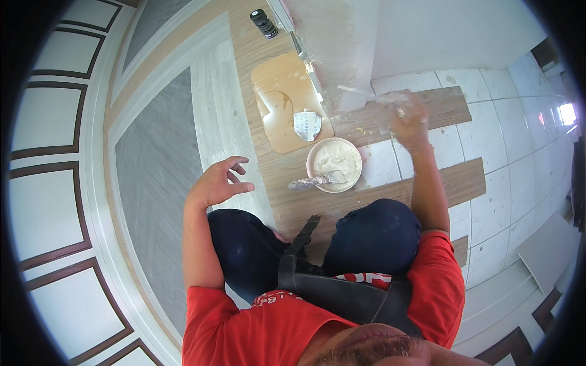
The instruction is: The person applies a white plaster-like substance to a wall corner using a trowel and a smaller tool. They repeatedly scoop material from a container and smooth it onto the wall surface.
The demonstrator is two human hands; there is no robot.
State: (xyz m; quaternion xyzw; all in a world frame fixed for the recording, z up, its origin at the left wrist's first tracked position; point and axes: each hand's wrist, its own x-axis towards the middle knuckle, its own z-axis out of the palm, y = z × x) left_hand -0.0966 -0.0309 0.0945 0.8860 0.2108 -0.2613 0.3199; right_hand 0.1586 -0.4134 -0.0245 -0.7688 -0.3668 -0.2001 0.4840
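My left hand (221, 181) hovers over the left side of the floor with its fingers apart and nothing in it. In my right hand (410, 122), raised beside the white panel, is a pale thin tool (369, 94) smeared by motion; its exact kind cannot be made out. A round bowl (310, 160) of white paste (339, 157) sits on the wood-look floor in front of my knees. Resting in it is a putty knife (305, 183), its spattered handle over the near left rim. Neither hand touches the bowl.
Beyond the bowl lies a tan sheet (268, 125) with a crumpled printed scrap (307, 125) on it. A dark bottle (264, 24) stands farther back. A white panel (421, 36) rises at the far right, with white tiles (497, 183) and wood-look planks (458, 180) beside it.
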